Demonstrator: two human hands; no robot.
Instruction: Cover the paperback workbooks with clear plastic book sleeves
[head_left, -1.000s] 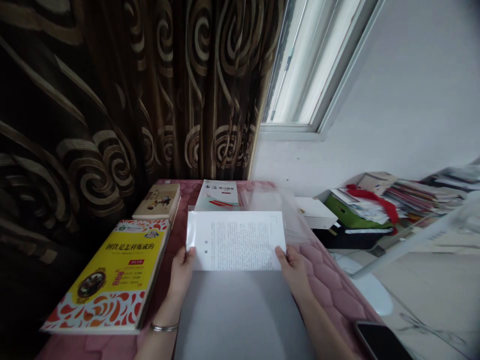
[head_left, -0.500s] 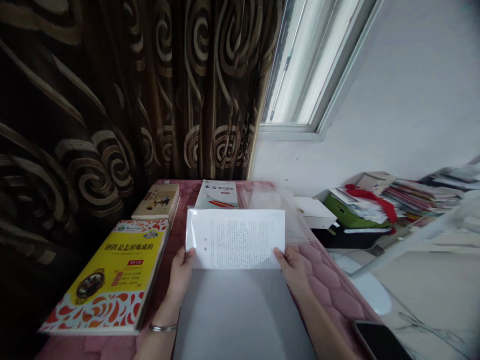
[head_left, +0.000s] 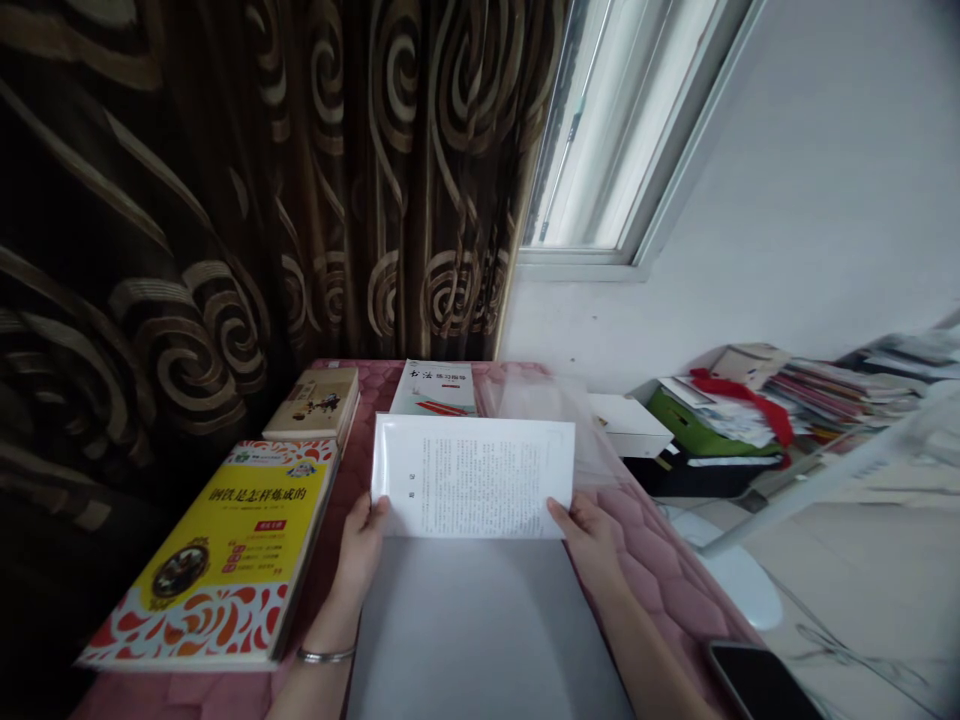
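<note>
Held between my two hands is a book [head_left: 476, 475], its printed page facing me with the lines of text turned sideways. A glossy, clear-looking strip runs along its left edge. My left hand [head_left: 361, 545] pinches the lower left side, thumb on the front, fingers mostly hidden behind. On the lower right side my right hand [head_left: 590, 540] grips in the same way. A plain pale grey surface [head_left: 484, 630] lies between my forearms, right below the book. Just behind the book is a calligraphy book [head_left: 435, 388], partly covered by it.
A yellow book [head_left: 251, 525] and a tan book [head_left: 311, 400] lie left on the pink quilted cover [head_left: 660, 555]. Clear plastic film [head_left: 536, 405] sits behind the book. A phone [head_left: 761, 680] is at lower right; a white box [head_left: 626, 425] and a lamp base [head_left: 739, 575] stand beyond.
The book has tipped slightly, its top edge a little higher and its top right corner further right. Both hands keep nearly the same place.
</note>
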